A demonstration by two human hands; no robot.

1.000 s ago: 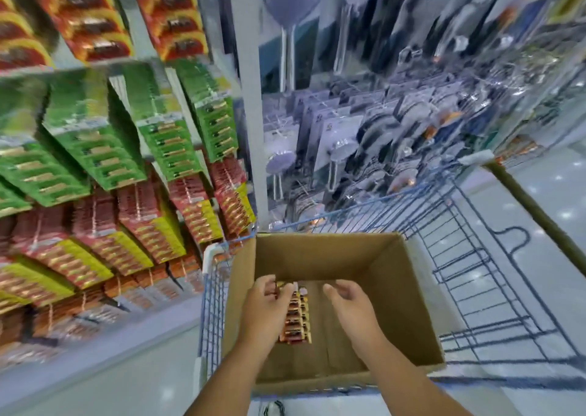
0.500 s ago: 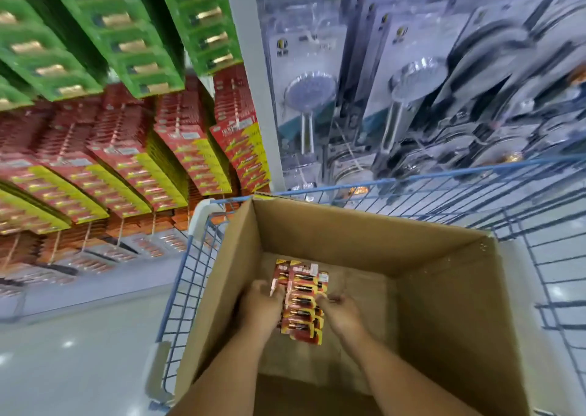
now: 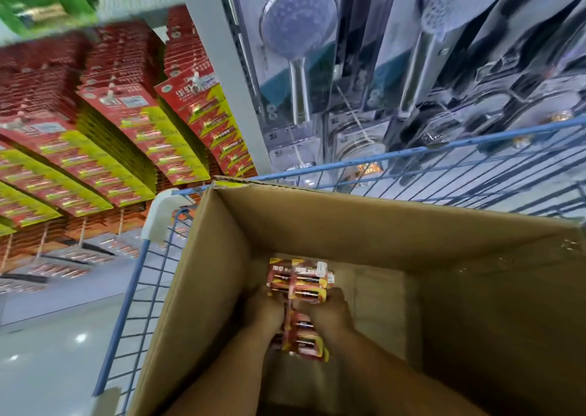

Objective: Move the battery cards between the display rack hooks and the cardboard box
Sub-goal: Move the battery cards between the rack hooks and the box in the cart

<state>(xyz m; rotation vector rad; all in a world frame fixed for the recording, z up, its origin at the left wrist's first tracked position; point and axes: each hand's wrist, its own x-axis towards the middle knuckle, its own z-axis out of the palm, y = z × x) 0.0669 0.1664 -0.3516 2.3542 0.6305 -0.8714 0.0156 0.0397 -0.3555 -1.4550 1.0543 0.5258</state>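
Note:
A brown cardboard box stands open inside a blue wire cart. Deep in it, a stack of red and yellow battery cards lies near the bottom. My left hand grips the stack's left side and my right hand grips its right side. Both forearms reach down into the box. On the display rack at the left hang rows of red and yellow battery cards on hooks.
The blue wire cart surrounds the box, its white corner guard at the left. Packaged shower heads hang behind the cart. A white upright divides the two racks. Pale glossy floor lies lower left.
My view has dropped closer to the box. Both hands have gone deeper into it with the battery cards held between them.

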